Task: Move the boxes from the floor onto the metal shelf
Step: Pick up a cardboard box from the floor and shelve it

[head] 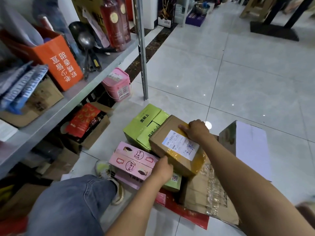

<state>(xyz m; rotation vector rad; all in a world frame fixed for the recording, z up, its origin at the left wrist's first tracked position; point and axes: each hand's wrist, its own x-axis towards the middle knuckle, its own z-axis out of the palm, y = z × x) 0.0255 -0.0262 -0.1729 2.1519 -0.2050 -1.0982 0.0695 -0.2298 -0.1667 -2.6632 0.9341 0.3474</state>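
A brown cardboard box with a white shipping label lies tilted on top of a pile of boxes on the tiled floor. My left hand grips its near left corner and my right hand grips its far right edge. Under and beside it are a lime-green box and a pink box. A white-topped box stands to the right. The grey metal shelf runs along the left, its upright post just beyond the pile.
The shelf holds an orange box, red bottles, ladles and a cardboard box with bags. Below it sit a pink tub and open cartons. Flattened cardboard and a red sheet lie under the pile. My knee is at the lower left.
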